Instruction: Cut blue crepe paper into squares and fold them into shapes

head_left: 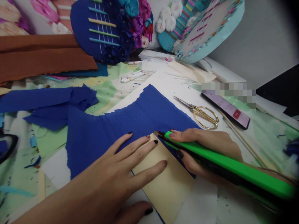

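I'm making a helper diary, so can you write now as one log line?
left hand: on yellow card | right hand: holding green tool | scissors: beside blue paper

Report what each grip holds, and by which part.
Right grip: long green-and-black tool, near its dark tip. Left grip: nothing; it rests partly on the pale yellow straight-edged card.

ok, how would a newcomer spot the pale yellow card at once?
Find the large blue paper sheet mid-view. On its near part, partly under the left hand, lies the card, one corner beside the tip of the green tool in the right hand. It's much wider than the narrow yellowish strip at lower left.
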Demonstrator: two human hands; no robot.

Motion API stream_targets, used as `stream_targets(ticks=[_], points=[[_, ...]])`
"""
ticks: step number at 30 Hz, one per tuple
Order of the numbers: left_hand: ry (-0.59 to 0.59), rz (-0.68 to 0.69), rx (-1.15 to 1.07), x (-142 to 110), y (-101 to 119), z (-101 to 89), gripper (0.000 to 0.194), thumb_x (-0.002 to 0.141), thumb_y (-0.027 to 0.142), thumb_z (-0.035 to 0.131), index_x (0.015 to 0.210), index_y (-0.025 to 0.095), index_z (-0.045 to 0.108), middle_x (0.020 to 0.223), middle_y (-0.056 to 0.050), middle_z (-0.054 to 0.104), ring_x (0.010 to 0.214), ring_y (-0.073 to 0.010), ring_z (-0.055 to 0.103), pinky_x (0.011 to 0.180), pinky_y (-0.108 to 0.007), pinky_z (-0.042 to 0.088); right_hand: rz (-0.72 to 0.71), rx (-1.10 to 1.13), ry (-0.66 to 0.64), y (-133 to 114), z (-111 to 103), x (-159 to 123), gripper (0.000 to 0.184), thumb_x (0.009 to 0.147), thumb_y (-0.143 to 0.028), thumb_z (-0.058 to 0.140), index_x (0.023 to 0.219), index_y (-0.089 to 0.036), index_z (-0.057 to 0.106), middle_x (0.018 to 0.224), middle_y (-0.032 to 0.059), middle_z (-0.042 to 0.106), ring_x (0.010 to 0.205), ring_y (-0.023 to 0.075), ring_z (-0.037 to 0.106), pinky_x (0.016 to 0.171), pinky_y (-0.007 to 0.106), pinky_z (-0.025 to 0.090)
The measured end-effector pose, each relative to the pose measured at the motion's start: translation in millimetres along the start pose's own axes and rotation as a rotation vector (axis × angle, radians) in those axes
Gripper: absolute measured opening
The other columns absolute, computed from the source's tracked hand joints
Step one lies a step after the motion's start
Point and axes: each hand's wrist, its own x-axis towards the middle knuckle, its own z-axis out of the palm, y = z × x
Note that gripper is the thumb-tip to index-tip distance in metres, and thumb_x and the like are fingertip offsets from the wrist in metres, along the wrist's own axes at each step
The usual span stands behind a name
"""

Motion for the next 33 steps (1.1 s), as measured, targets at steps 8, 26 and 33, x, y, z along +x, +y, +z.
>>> stream_targets(ticks=[8,26,33], points=[[0.024,-0.007,-0.036,0.0,-0.3,2.0,0.070,0.080,0.033,0.058,0.144,0.032,0.028,0.154,-0.007,0.023,0.139,-0.0335,0.026,0.109,-0.062,0.021,0.014,0.047,-0.001,2.7,0.1,-2.2,0.029,0.072,-0.013,0.054,0.095,-0.028,0.062,0.078,-0.0039,0.073,0.066,0.0143,0.071,0.066,0.022,0.059],[0.027,-0.012,-0.057,-1.5,-0.1,3.8,0.070,0.081,0.033,0.057,0.144,0.032,0.028,0.155,-0.007,0.020,0.138,-0.0336,0.026,0.109,-0.063,0.021,-0.023,-0.014,-0.041,-1.3,-2.3,1.0,0.028,0.069,-0.010,0.053,0.091,-0.027,0.061,0.076,-0.0039,0.073,0.070,0.0152,0.071,0.064,0.021,0.058],[0.039,-0.007,-0.077,-1.3,-2.2,3.6,0.069,0.081,0.034,0.058,0.144,0.034,0.028,0.154,-0.007,0.023,0.137,-0.0345,0.030,0.109,-0.063,0.021,0.049,0.109,-0.043,3.3,-2.4,-3.0,0.028,0.071,-0.012,0.053,0.093,-0.028,0.061,0.071,-0.0055,0.070,0.052,0.0109,0.065,0.054,0.019,0.056]])
